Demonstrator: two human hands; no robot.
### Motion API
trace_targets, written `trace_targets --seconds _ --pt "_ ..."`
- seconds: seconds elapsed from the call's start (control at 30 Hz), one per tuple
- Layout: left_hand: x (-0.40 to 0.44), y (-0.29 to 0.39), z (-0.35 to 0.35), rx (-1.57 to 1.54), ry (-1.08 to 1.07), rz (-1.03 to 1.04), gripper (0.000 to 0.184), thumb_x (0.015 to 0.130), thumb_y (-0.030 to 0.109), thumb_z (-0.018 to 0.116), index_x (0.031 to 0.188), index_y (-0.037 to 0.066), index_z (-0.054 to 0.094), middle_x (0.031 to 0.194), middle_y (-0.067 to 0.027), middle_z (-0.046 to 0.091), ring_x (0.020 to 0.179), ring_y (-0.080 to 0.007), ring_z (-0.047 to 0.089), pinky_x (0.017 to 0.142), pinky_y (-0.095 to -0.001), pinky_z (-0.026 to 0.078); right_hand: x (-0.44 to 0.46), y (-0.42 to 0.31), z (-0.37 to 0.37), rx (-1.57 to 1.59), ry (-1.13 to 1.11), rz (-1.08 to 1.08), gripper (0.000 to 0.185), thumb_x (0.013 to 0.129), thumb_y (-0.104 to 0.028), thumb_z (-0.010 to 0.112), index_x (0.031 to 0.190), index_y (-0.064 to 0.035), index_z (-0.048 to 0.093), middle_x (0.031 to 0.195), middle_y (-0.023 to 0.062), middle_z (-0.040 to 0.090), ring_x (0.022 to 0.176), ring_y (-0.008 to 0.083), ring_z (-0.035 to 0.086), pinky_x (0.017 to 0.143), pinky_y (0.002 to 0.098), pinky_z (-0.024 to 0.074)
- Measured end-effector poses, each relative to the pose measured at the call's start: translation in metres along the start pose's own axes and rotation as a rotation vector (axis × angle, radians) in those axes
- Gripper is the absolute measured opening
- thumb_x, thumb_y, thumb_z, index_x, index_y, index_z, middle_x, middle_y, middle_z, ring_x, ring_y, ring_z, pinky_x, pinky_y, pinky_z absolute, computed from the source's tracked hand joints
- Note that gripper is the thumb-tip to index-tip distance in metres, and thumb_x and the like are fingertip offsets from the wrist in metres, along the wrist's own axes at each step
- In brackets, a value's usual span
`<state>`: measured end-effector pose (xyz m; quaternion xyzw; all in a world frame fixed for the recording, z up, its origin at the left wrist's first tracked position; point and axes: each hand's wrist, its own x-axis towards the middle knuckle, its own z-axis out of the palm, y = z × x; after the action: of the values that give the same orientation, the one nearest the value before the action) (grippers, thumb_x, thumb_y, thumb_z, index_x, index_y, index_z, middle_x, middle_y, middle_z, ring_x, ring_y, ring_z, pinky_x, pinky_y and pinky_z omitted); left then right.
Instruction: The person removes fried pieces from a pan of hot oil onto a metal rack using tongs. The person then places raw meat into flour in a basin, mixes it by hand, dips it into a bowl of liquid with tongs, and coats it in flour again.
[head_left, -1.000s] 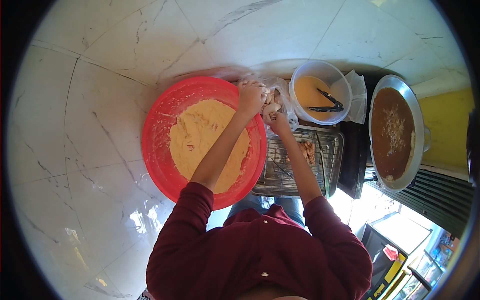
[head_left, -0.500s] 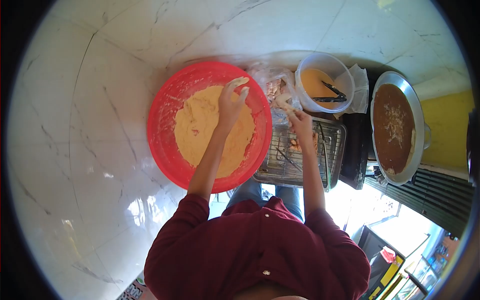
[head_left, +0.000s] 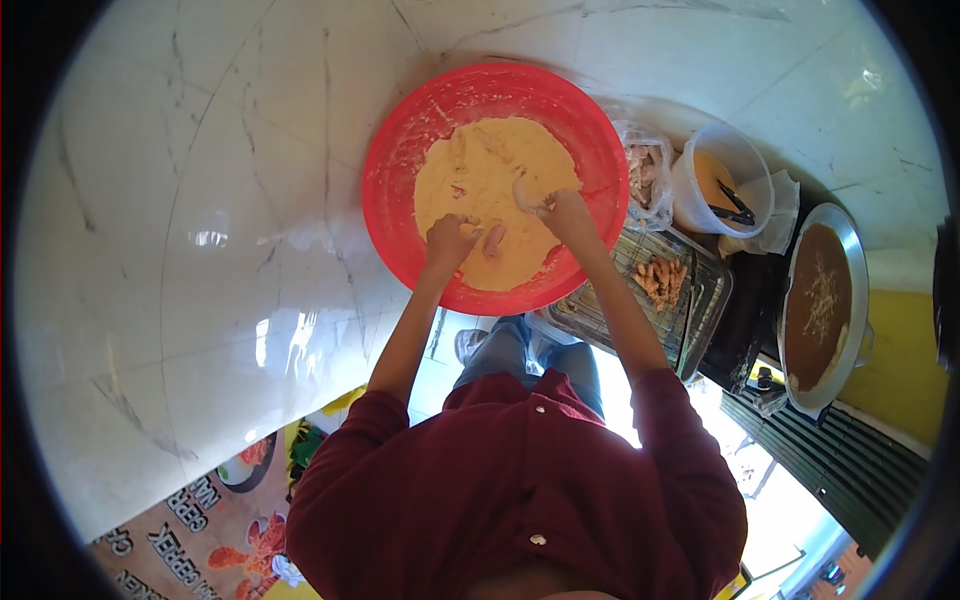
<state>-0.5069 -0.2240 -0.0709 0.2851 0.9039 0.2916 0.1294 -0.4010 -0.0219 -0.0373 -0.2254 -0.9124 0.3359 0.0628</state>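
A big red basin [head_left: 390, 210] holds a bed of pale yellow flour [head_left: 520, 145]. Inside it, my right hand [head_left: 568, 218] pinches the end of a pale raw chicken piece [head_left: 522, 190], which rests against the flour. My left hand [head_left: 450, 242] is low over the flour on the basin's near left side, fingers curled together; whatever they hold is hidden. Just right of those fingers lies another chicken piece [head_left: 493, 240]. More flour-coated pieces [head_left: 493, 143] sit toward the far side of the flour.
Right of the basin are a clear bag of raw chicken [head_left: 642, 170] and a plastic tub of orange-yellow liquid [head_left: 712, 175] with black tongs [head_left: 735, 205]. Fried pieces [head_left: 660, 282] lie on a wire rack tray [head_left: 620, 320]. A wide pan of brown oil [head_left: 820, 300] stands farther right.
My right hand has moved left from beside the bag into the basin with the chicken piece. My left hand has lowered to the flour, its fingers now curled. The view has shifted.
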Motion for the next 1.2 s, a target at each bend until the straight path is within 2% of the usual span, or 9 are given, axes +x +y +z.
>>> trace_targets --seconds 0.17,0.23,0.47,0.57,0.63,0.83,0.93,1.07,1.2 --pt "-0.014 0.002 0.002 0.174 -0.179 -0.080 0.031 0.067 0.030 0.070 0.090 0.009 0.065 0.090 -0.0116 0.061 0.089 -0.0276 0.057 0.079 -0.0379 0.042 0.001 0.031 0.058 -0.153 -0.117 0.079 0.024 0.064 -0.022 0.069 0.080 -0.0047 0.064 0.079 0.0151 0.063 0.077 0.0296 0.061 0.069 0.0374 0.0488" --pt "-0.017 0.000 0.011 0.273 -0.138 0.139 0.030 0.063 0.031 0.072 0.086 0.012 0.066 0.091 -0.0090 0.059 0.093 -0.0243 0.054 0.083 -0.0403 0.037 0.001 0.036 0.060 -0.181 -0.184 0.099 0.023 0.064 -0.022 0.069 0.081 -0.0062 0.065 0.079 0.0138 0.063 0.077 0.0295 0.061 0.068 0.0375 0.0485" --pt "-0.005 0.008 0.038 0.540 -0.202 0.264 0.025 0.066 0.033 0.068 0.083 0.015 0.066 0.087 -0.0086 0.057 0.097 -0.0237 0.050 0.088 -0.0429 0.033 0.014 0.041 0.065 -0.149 -0.157 0.145 0.026 0.066 -0.026 0.068 0.080 -0.0048 0.065 0.076 0.0152 0.063 0.075 0.0297 0.062 0.067 0.0377 0.0486" --pt "-0.007 0.005 0.040 0.578 -0.154 0.409 0.021 0.068 0.029 0.066 0.084 0.016 0.065 0.089 -0.0071 0.056 0.098 -0.0236 0.050 0.093 -0.0439 0.031 0.012 0.029 0.056 -0.210 -0.270 0.140 0.028 0.071 -0.031 0.065 0.083 -0.0056 0.064 0.084 0.0153 0.063 0.083 0.0290 0.062 0.068 0.0390 0.0490" --pt "-0.008 0.005 0.041 0.629 -0.194 0.445 0.042 0.057 0.029 0.075 0.094 0.016 0.062 0.098 -0.0061 0.054 0.104 -0.0213 0.047 0.096 -0.0434 0.029 0.012 0.023 0.052 -0.193 -0.278 0.132 0.033 0.071 -0.036 0.065 0.082 -0.0049 0.064 0.084 0.0149 0.063 0.082 0.0291 0.062 0.068 0.0387 0.0494" --pt "-0.002 -0.002 0.047 0.621 -0.143 0.510 0.036 0.062 0.028 0.070 0.094 0.014 0.061 0.100 -0.0067 0.053 0.106 -0.0208 0.046 0.100 -0.0447 0.025 0.002 0.014 0.056 -0.326 -0.172 0.015 0.046 0.071 -0.047 0.063 0.089 -0.0046 0.063 0.102 0.0163 0.052 0.093 0.0292 0.055 0.075 0.0395 0.0478" --pt "-0.003 0.003 0.043 0.613 0.048 0.336 0.030 0.066 0.026 0.066 0.092 0.011 0.062 0.099 -0.0070 0.053 0.105 -0.0214 0.046 0.101 -0.0452 0.023 0.000 0.008 0.058 -0.445 -0.307 0.029 0.049 0.070 -0.050 0.063 0.093 -0.0067 0.062 0.106 0.0149 0.047 0.099 0.0285 0.050 0.078 0.0389 0.0462" --pt "-0.005 0.003 0.038 0.747 0.008 0.281 0.021 0.071 0.023 0.060 0.086 0.008 0.063 0.095 -0.0084 0.055 0.102 -0.0220 0.047 0.103 -0.0450 0.019 -0.004 -0.003 0.061 -0.585 -0.445 -0.057 0.050 0.069 -0.051 0.063 0.095 -0.0082 0.063 0.107 0.0130 0.048 0.100 0.0270 0.050 0.077 0.0368 0.0457" --pt "0.002 0.006 0.040 0.790 -0.055 0.149 0.018 0.071 0.023 0.061 0.082 0.009 0.066 0.093 -0.0084 0.057 0.101 -0.0224 0.047 0.104 -0.0447 0.018 0.004 0.010 0.079 -0.676 -0.435 0.088 0.044 0.067 -0.033 0.069 0.103 -0.0091 0.060 0.106 0.0127 0.050 0.102 0.0259 0.049 0.078 0.0359 0.0464"
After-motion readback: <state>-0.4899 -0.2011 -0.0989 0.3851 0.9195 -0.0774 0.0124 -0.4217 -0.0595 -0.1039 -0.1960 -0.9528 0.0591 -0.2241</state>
